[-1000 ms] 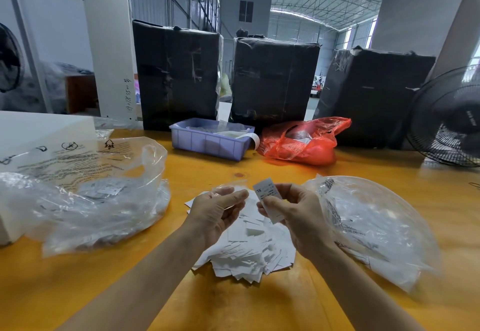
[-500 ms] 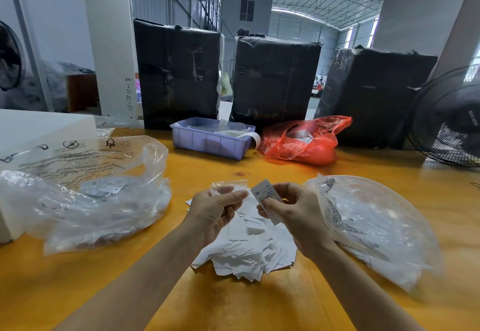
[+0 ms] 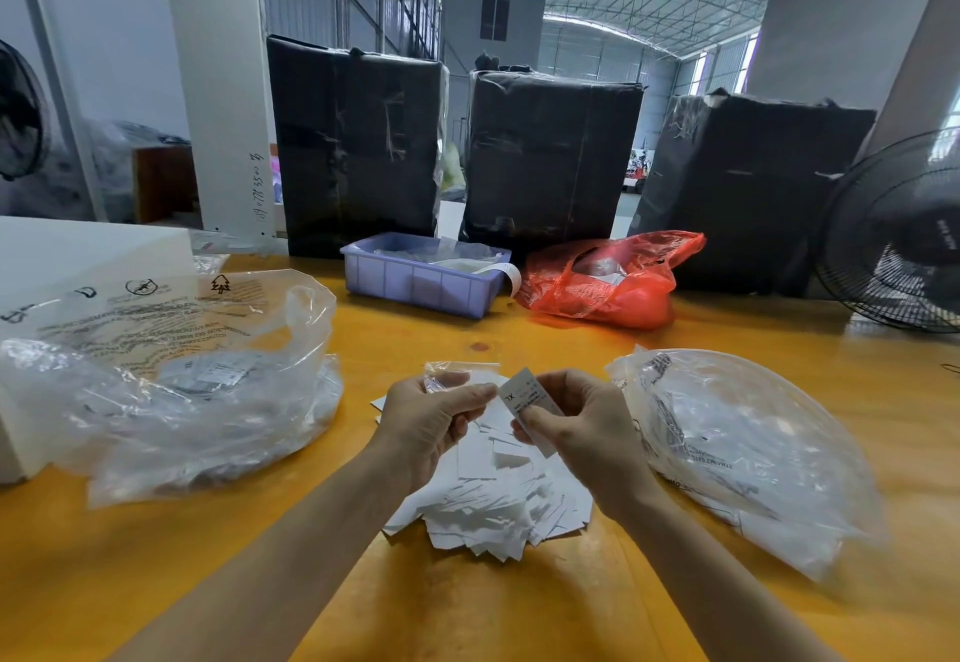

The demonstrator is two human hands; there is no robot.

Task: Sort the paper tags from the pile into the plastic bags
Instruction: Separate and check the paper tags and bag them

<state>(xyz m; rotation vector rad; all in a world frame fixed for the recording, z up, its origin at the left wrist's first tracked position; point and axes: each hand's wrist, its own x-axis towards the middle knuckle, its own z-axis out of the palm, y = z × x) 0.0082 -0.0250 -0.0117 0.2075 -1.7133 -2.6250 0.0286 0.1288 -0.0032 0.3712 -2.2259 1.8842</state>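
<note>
Paper tags (image 3: 493, 500) lie in a loose white pile on the yellow table (image 3: 519, 609), right in the middle, under both hands. The right hand (image 3: 576, 427) pinches one tag (image 3: 524, 399) between thumb and curled fingers, holding it tilted above the pile, and the letters XL show on its face. The left hand (image 3: 431, 417) sits just beside it, thumb and forefinger pressed together on a small crinkled clear bag (image 3: 447, 373) that pokes up behind the knuckles. The two hands are nearly touching at the fingertips.

To the left of the pile rests a large clear plastic bag (image 3: 182, 380), printed with text and symbols, some dark-printed items showing through it. To the right lies another clear plastic bag (image 3: 743, 453), puffed up and rounded, white contents visible along its lower edge.

Farther back on the table there's a lilac bin (image 3: 421, 287) and beside it a red plastic bag (image 3: 608, 282). Behind those stand three black wrapped bales (image 3: 545, 157). A black fan (image 3: 904, 245) sits at the far right edge, and a white box (image 3: 78, 266) at the far left.
</note>
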